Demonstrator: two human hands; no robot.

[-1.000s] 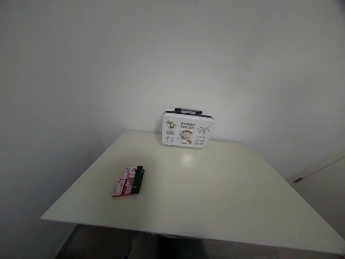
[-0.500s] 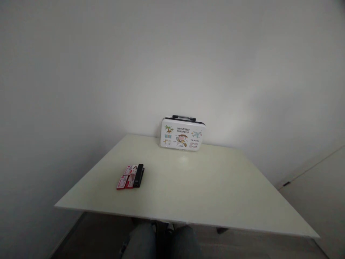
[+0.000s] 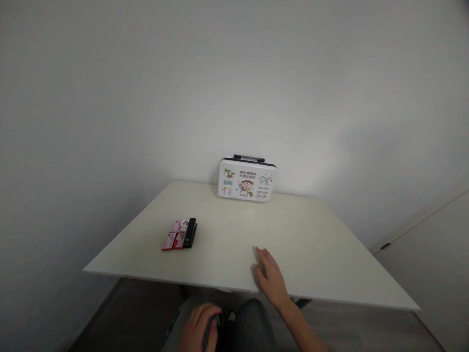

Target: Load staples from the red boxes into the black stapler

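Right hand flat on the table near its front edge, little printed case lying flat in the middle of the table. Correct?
Not quite. In the head view the right hand is on the table, but the case stands upright at the far edge, by the wall.

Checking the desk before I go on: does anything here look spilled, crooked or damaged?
Nothing stands out. The small printed case stands upright at the table's far edge by the wall. The red packets and black stapler-like tool lie neatly side by side. The right hand rests flat near the front edge; the left hand is below it.
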